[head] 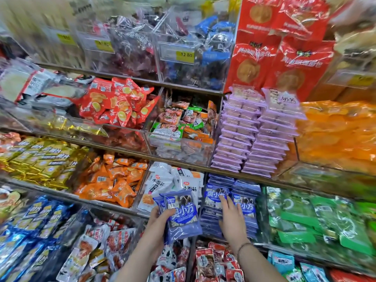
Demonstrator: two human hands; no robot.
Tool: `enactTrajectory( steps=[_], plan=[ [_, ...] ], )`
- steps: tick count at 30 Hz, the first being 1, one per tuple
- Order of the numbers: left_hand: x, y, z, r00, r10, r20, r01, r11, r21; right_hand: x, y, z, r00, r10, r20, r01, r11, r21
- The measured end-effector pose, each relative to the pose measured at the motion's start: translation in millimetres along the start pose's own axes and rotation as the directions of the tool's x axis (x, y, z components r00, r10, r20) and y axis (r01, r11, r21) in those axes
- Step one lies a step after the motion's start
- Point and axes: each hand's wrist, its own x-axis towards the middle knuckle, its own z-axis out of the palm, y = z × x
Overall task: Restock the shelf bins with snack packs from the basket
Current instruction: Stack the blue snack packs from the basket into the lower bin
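Note:
My left hand grips a small stack of blue-purple snack packs, thumb across the front, just left of the shelf section holding the same packs. My right hand lies flat with straight fingers against the stacked blue-purple packs in that section, fingertips touching the front-most pack. A thin bracelet circles my right wrist. No basket is in view.
Clear bins fill the shelves: white packs and orange packs to the left, green packs to the right, lilac stacks above, red and white packs below.

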Motion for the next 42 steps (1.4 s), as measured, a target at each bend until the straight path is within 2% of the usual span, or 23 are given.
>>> enactTrajectory(
  steps=[5, 6, 8, 10, 12, 13, 17, 18, 20, 21, 22, 27, 29, 31, 33, 34, 35, 36, 37, 38, 39, 40, 42],
  plan=[
    [2, 2, 4, 0.999, 0.02, -0.028, -0.02, 1.0, -0.008, -13, 2, -13, 0.993, -0.056, 0.106, 0.051, 0.997, 0.051],
    [1, 2, 6, 0.999, 0.016, -0.028, -0.016, 1.0, 0.003, -18, 1, -18, 0.991, -0.062, 0.115, 0.052, 0.994, 0.094],
    [1, -2, 10, 1.0, 0.011, -0.022, -0.01, 0.999, 0.041, -35, -8, -35, 0.995, -0.027, 0.096, -0.005, 0.947, 0.321],
    [-1, -7, 16, 1.0, 0.002, -0.005, -0.001, 0.997, 0.08, -58, -25, -53, 0.993, -0.002, 0.115, -0.074, 0.758, 0.648],
    [-1, -14, 22, 1.0, -0.007, 0.028, 0.003, 0.99, 0.142, -82, -43, -62, 0.971, -0.015, 0.238, -0.196, 0.521, 0.831],
    [-1, -18, 25, 0.999, -0.012, 0.041, 0.005, 0.986, 0.168, -91, -47, -60, 0.959, -0.013, 0.284, -0.249, 0.443, 0.861],
    [-5, -29, 33, 0.998, -0.005, 0.058, -0.01, 0.969, 0.249, -102, -34, -42, 0.921, 0.123, 0.369, -0.389, 0.255, 0.885],
    [-7, -31, 33, 0.999, 0.008, 0.051, -0.022, 0.96, 0.278, -103, -28, -38, 0.899, 0.141, 0.415, -0.434, 0.156, 0.887],
    [-7, -34, 32, 0.999, 0.03, 0.028, -0.037, 0.955, 0.296, -101, -14, -33, 0.856, 0.165, 0.49, -0.473, -0.133, 0.871],
    [-6, -35, 30, 0.999, 0.033, 0.019, -0.037, 0.957, 0.286, -99, -6, -32, 0.84, 0.187, 0.51, -0.46, -0.255, 0.851],
    [-4, -35, 27, 0.999, 0.034, 0.008, -0.035, 0.961, 0.276, -96, 1, -31, 0.827, 0.224, 0.516, -0.437, -0.322, 0.84],
    [0, -29, 20, 0.999, 0.041, 0.007, -0.042, 0.976, 0.214, -66, 28, -35, 0.696, 0.464, 0.548, -0.313, -0.491, 0.813],
    [-1, -28, 21, 0.999, 0.036, 0.023, -0.04, 0.979, 0.201, -53, 29, -37, 0.663, 0.488, 0.568, -0.237, -0.583, 0.777],
    [-2, -28, 22, 0.999, 0.034, 0.029, -0.04, 0.977, 0.209, -46, 27, -36, 0.644, 0.516, 0.565, -0.174, -0.621, 0.765],
    [-3, -27, 23, 1.0, 0.023, 0.018, -0.026, 0.976, 0.217, -50, 31, -39, 0.62, 0.454, 0.64, -0.045, -0.794, 0.606],
    [-2, -27, 24, 1.0, 0.015, 0.012, -0.017, 0.975, 0.22, -51, 29, -33, 0.605, 0.519, 0.604, -0.145, -0.674, 0.724],
    [-2, -27, 24, 1.0, 0.007, 0.007, -0.008, 0.975, 0.221, -53, 31, -30, 0.622, 0.534, 0.573, -0.119, -0.658, 0.743],
    [-2, -26, 25, 1.0, -0.003, -0.001, 0.003, 0.974, 0.225, -53, 32, -30, 0.645, 0.469, 0.603, -0.066, -0.752, 0.656],
    [-3, -25, 26, 1.0, -0.015, -0.01, 0.017, 0.974, 0.228, -54, 32, -31, 0.657, 0.482, 0.58, -0.089, -0.714, 0.695],
    [-2, -25, 26, 1.0, -0.025, -0.015, 0.028, 0.972, 0.234, -57, 29, -32, 0.671, 0.466, 0.576, -0.186, -0.646, 0.74],
    [-2, -25, 27, 0.999, -0.035, -0.019, 0.038, 0.969, 0.243, -62, 28, -36, 0.669, 0.427, 0.608, -0.258, -0.634, 0.729],
    [-1, -26, 29, 0.999, -0.042, -0.015, 0.044, 0.966, 0.255, -68, 28, -35, 0.672, 0.399, 0.624, -0.346, -0.577, 0.74],
    [-1, -27, 35, 0.999, -0.042, 0.018, 0.036, 0.958, 0.283, -84, 19, -37, 0.727, 0.315, 0.61, -0.476, -0.409, 0.778]
  ],
)
